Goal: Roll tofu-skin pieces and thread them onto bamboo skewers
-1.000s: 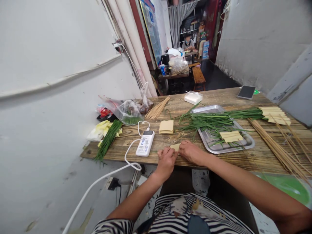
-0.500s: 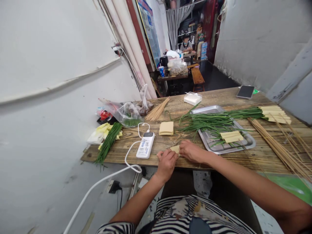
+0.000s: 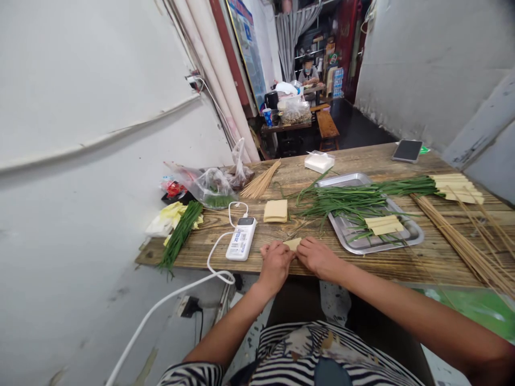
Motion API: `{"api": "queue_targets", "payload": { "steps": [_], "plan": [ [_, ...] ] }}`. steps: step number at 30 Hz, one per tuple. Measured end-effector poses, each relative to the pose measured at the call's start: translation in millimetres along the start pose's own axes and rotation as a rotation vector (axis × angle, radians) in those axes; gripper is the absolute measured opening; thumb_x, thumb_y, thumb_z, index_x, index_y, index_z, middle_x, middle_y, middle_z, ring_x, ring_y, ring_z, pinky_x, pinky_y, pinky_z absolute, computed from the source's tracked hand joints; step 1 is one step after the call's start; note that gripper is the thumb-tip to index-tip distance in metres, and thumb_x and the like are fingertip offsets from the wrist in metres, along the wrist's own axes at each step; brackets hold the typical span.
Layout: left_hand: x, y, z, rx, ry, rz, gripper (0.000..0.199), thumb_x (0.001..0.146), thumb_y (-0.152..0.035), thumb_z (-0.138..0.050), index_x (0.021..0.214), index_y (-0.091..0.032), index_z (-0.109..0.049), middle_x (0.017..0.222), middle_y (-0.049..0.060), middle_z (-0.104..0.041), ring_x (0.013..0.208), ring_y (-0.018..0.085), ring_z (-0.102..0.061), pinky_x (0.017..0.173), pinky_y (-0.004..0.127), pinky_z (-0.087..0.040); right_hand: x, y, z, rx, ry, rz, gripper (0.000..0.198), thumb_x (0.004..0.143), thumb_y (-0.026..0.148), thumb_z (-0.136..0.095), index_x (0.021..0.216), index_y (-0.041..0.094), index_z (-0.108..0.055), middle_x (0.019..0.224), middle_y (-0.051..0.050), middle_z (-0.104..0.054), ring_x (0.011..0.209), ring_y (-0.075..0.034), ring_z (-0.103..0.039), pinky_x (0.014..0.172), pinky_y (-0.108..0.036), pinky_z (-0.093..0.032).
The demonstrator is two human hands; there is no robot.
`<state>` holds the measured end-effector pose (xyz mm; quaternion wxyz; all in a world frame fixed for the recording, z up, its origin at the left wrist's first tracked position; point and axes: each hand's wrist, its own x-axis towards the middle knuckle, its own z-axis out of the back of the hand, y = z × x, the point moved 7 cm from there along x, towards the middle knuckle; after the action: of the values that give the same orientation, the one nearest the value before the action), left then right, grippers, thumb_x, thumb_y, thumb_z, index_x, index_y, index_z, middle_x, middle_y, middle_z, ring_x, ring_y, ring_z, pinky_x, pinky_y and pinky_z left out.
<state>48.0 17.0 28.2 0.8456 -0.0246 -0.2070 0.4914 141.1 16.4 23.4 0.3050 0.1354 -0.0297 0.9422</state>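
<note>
At the table's near edge, my left hand (image 3: 277,262) and my right hand (image 3: 318,257) are closed on a pale yellow tofu sheet (image 3: 293,244), one at each side of it. My fingers cover most of the sheet, so whether anything lies inside it is hidden. Just beyond sits a square stack of tofu sheets (image 3: 276,211). To the right, a metal tray (image 3: 350,244) bears long green chives (image 3: 346,201) and several rolled tofu sheets (image 3: 384,224) on a skewer.
A white power bank (image 3: 241,239) with a cable lies left of my hands, near a chive bundle (image 3: 181,236) and plastic bags (image 3: 217,185). Bamboo skewers (image 3: 446,230) lie at right, more skewers (image 3: 261,179) behind. A phone (image 3: 407,150) rests far right. Another person (image 3: 309,74) sits in the background.
My hands have shifted slightly around the tofu sheet, and the right hand's fingers now sit lower along its near edge. The view has moved a little; the other things lie as before.
</note>
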Motion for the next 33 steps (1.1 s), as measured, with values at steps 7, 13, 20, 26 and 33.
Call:
{"api": "queue_targets", "payload": {
  "steps": [7,13,20,26,33],
  "plan": [
    [1.1,-0.8,0.6,0.016,-0.003,-0.006,0.021,0.091,-0.024,-0.052,0.081,-0.023,-0.070,0.079,0.004,-0.065,0.085,0.019,-0.051,0.076,0.037,-0.026,4.9,-13.7,-3.0,0.078,0.009,0.024,0.028,0.097,0.022,-0.039,0.082,0.015,-0.061,0.080,-0.005,-0.057,0.081,-0.018,-0.043,0.078,-0.034,-0.030],
    [-7.9,-5.8,6.7,0.057,-0.124,-0.018,0.012,0.090,-0.027,-0.056,0.093,-0.024,-0.067,0.087,0.002,-0.067,0.092,0.019,-0.052,0.079,0.038,-0.025,13.6,-20.8,-5.8,0.158,0.085,0.084,0.029,0.094,0.023,-0.045,0.073,0.016,-0.064,0.077,-0.005,-0.059,0.077,-0.017,-0.043,0.073,-0.032,-0.027],
    [-14.6,-8.5,-0.8,0.082,-0.183,-0.153,0.015,0.095,-0.023,-0.049,0.094,-0.022,-0.064,0.088,0.001,-0.069,0.092,0.017,-0.054,0.079,0.036,-0.024,22.1,-26.1,-7.1,0.211,0.095,0.106,0.031,0.090,0.019,-0.049,0.062,0.017,-0.062,0.071,-0.005,-0.060,0.074,-0.017,-0.044,0.070,-0.031,-0.024],
    [-7.9,-6.7,-2.7,0.057,-0.130,-0.165,0.016,0.094,-0.020,-0.049,0.090,-0.020,-0.064,0.081,0.001,-0.068,0.084,0.017,-0.053,0.077,0.037,-0.024,15.5,-25.7,-2.4,0.215,0.095,0.048,0.026,0.090,0.023,-0.052,0.070,0.017,-0.067,0.075,-0.005,-0.062,0.078,-0.017,-0.047,0.073,-0.031,-0.027],
    [3.2,1.2,-3.5,-0.017,-0.036,-0.152,0.019,0.092,-0.022,-0.052,0.084,-0.023,-0.069,0.079,0.000,-0.068,0.079,0.016,-0.052,0.077,0.037,-0.025,5.0,-25.1,-4.7,0.144,0.047,-0.047,0.025,0.094,0.024,-0.048,0.081,0.016,-0.068,0.080,-0.005,-0.060,0.081,-0.018,-0.046,0.075,-0.032,-0.028]
  ]
}}
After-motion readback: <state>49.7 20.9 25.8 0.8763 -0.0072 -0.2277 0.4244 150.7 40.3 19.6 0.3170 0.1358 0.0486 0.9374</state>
